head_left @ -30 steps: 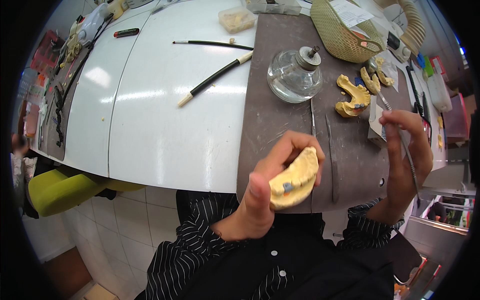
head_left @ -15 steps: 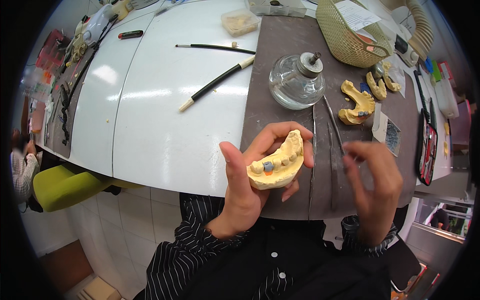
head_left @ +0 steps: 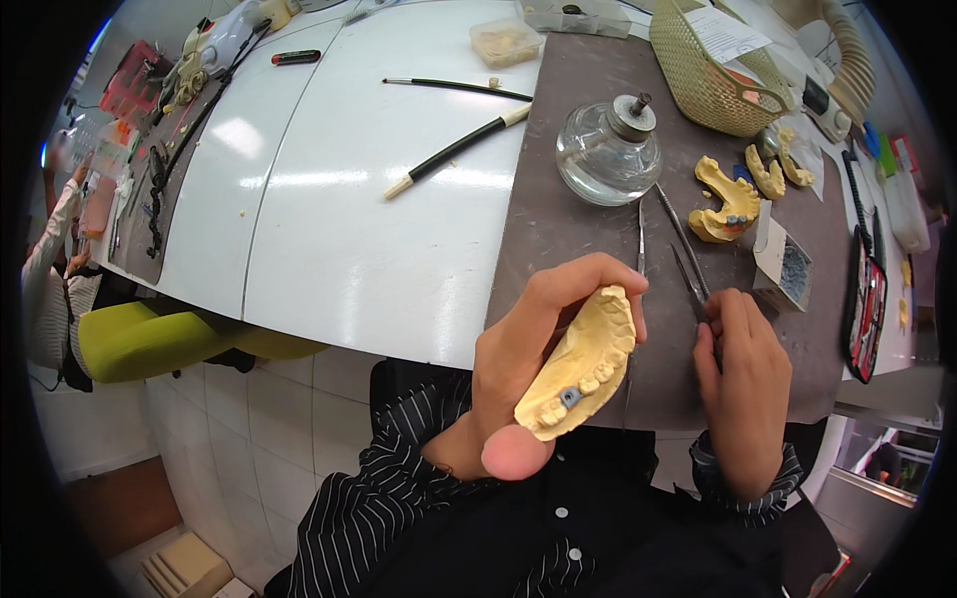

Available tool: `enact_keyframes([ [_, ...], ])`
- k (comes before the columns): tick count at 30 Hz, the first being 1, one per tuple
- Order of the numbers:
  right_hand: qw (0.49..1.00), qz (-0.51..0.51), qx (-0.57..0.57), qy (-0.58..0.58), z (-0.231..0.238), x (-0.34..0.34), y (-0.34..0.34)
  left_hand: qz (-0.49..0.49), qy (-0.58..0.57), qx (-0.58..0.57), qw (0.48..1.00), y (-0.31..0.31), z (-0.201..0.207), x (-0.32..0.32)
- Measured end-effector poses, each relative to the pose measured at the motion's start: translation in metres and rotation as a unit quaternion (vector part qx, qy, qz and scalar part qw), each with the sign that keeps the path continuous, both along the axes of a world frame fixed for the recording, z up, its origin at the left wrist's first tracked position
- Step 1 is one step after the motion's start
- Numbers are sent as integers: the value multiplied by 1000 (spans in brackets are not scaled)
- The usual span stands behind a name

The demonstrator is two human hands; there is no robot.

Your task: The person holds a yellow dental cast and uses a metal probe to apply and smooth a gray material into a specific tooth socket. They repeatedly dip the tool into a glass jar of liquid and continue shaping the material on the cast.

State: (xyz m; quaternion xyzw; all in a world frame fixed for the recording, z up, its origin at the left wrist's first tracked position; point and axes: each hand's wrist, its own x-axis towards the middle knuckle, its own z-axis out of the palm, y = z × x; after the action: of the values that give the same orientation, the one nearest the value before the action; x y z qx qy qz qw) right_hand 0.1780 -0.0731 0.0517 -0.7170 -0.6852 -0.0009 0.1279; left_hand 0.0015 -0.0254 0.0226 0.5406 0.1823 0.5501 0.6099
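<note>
My left hand (head_left: 523,349) is closed around a yellow plaster dental model (head_left: 601,344). Its row of teeth faces up, tilted, and a grey wax tooth (head_left: 570,397) stands among the plaster ones. Thumb and fingers grip opposite ends of the cast. On the brown mat, my right hand (head_left: 746,384) has its fingers closed on a slim metal dental instrument (head_left: 688,271), whose lower end they hide. Another metal instrument (head_left: 681,224) lies beside it, running up toward the glass spirit burner (head_left: 608,154). A third thin instrument (head_left: 641,239) lies near my left fingertips.
Right of the burner are another plaster model (head_left: 723,199) and an open box of grey-blue pieces (head_left: 788,264). A woven basket (head_left: 713,80) stands behind. Two black-handled brushes (head_left: 459,154) lie on the white table. A tool case (head_left: 859,299) is at the right edge.
My left hand has turned the dental model and brought it lower and nearer. My right hand has come down onto the mat and closed on a metal instrument. The whole view has shifted slightly.
</note>
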Motion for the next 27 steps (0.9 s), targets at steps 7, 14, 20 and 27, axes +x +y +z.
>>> enact_keyframes([
  [7, 857, -58, 172, 482, 0, -3, -17, 25, 11, -72, 997, 0, 0, 5],
  [14, 509, 193, 136, 827, -13, -1, -25, -15, -7, -133, 991, 7, -9, 5],
  [20, 620, 168, 198, 740, -31, -17, -8, -40, -81, -241, 966, 10, -5, 5],
  [27, 758, 41, 233, 607, -3, -47, -1, -64, -73, -244, 965, 12, -3, 5],
])
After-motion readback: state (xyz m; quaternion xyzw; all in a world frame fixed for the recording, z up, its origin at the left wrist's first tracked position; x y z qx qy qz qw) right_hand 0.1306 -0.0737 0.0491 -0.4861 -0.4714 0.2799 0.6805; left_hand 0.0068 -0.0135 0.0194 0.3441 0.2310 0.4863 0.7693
